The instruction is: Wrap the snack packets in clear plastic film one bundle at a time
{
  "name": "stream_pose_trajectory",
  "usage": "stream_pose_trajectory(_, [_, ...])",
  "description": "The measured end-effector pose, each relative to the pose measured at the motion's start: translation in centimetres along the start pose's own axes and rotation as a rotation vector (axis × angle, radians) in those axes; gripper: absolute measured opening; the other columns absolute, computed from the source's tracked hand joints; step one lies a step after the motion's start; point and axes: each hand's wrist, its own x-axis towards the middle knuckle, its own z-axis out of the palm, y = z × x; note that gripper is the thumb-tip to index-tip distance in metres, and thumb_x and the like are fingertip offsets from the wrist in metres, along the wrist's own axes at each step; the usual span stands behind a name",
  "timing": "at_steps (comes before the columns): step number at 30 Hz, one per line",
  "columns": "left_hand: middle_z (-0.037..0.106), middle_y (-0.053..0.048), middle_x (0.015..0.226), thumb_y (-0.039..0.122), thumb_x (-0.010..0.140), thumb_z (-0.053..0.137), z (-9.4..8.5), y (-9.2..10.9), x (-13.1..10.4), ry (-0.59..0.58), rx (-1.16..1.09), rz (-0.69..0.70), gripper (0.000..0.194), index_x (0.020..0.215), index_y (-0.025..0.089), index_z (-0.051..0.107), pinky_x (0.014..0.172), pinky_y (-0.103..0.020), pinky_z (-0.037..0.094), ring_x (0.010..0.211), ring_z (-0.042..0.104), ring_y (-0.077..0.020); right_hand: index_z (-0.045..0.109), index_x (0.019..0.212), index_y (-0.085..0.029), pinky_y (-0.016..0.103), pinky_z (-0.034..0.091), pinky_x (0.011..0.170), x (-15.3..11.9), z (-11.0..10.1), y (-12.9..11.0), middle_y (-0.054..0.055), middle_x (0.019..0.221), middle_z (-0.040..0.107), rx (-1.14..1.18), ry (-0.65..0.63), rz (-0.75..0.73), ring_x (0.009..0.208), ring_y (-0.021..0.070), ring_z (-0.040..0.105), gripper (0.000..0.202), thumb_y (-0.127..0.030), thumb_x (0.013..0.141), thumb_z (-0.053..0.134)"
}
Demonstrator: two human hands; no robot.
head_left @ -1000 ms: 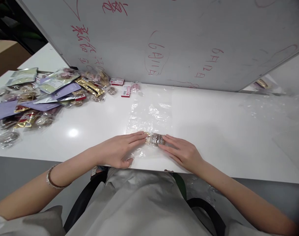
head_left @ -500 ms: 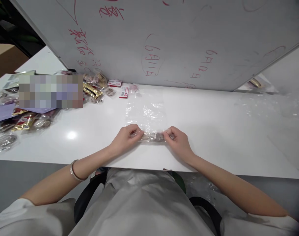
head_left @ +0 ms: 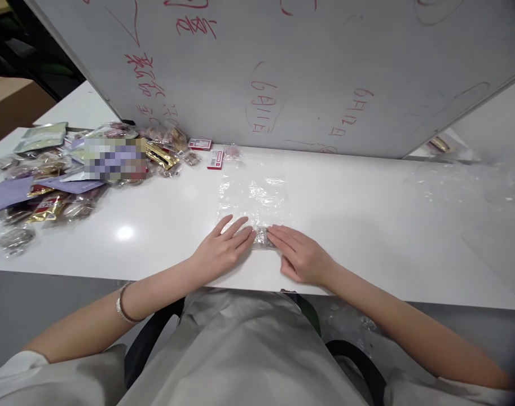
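- Small wrapped bundle (head_left: 261,237) seen near the table's front edge, between the two hands; both its ends are covered by fingertips, only the middle is shown.
- Long axis judged to be laid roughly along 9–3 o'clock; exact ends cannot be told.
- Bundle is reached at its 9 o'clock end by the left hand (head_left: 219,249), at its 3 o'clock end by the right hand (head_left: 304,255); both in contact, neither clearly nearer.
- Left fingers spread: two fanned toward 12–1 o'clock over the film, the others rested at the bundle's end; thumb hidden, so whether anything is pinched cannot be told.
- Right fingers pressed together, pointed toward 10 o'clock, laid flat on the bundle's end; thumb held apart below, no pinch shown.
- Clear plastic film (head_left: 252,189) stretched from the bundle toward 12 o'clock: thin, glossy, crinkled, roughly rectangular.
- Bundle: shiny, lumpy, brownish-gold under clear plastic; contents too small to be read.
- White tabletop (head_left: 367,225): smooth, hard, glare-marked.
- At 10 o'clock, heaped packets (head_left: 48,206): foil, purple pouches, rounded clear-wrapped pieces; one patch pixelated.
- At 11 o'clock, two flat red-and-white boxes (head_left: 215,160), with a pink wrapped piece (head_left: 232,151) just beside.
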Motion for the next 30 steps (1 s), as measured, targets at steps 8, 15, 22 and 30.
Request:
stream_pose_trajectory(8, [0.069, -0.010, 0.119, 0.021, 0.097, 0.046, 0.4, -1.9, 0.0, 0.005, -0.270, -0.152, 0.034, 0.130, 0.017, 0.057, 0.093, -0.042, 0.048, 0.109, 0.061, -0.0248, 0.059, 0.127, -0.021, 0.044, 0.059, 0.088, 1.3, -0.3, 1.3, 0.010, 0.115, 0.072, 0.203, -0.007, 0.208, 0.105, 0.0243, 0.069, 0.030, -0.025, 0.099, 0.049])
stream_pose_trajectory(15, [0.065, -0.004, 0.078, 0.042, 0.102, 0.041, 0.4, -5.2, 2.7, -0.111, -0.541, -0.447, 0.038, 0.083, 0.021, 0.067, 0.082, -0.040, 0.048, 0.082, 0.058, -0.0207, 0.066, 0.091, -0.024, 0.035, 0.053, 0.069, 4.1, -0.6, 3.0, 0.003, 0.083, 0.068, 0.403, -0.028, 0.748, 0.077, 0.0198, 0.065, 0.030, -0.046, 0.099, 0.047])
stream_pose_trajectory(22, [0.064, -0.013, 0.113, 0.032, 0.099, 0.051, 1.6, -4.6, 2.8, 0.083, -0.127, -0.310, 0.020, 0.102, 0.019, 0.066, 0.091, -0.048, 0.045, 0.111, 0.053, -0.0293, 0.068, 0.103, -0.023, 0.046, 0.053, 0.085, 4.0, 0.5, 3.3, 0.009, 0.100, 0.068, 0.067, 0.136, 0.524, 0.095, 0.0259, 0.065, 0.018, -0.036, 0.097, 0.057])
stream_pose_trajectory(30, [0.065, -0.016, 0.125, 0.034, 0.099, 0.051, -0.3, -4.0, 0.1, -0.028, -0.324, -0.040, 0.035, 0.127, 0.014, 0.057, 0.093, -0.042, 0.055, 0.115, 0.062, -0.0266, 0.055, 0.132, -0.016, 0.044, 0.057, 0.089, 1.5, -0.5, 1.7, 0.016, 0.125, 0.068, 0.040, -0.026, 0.069, 0.113, 0.0273, 0.065, 0.038, -0.031, 0.097, 0.054])
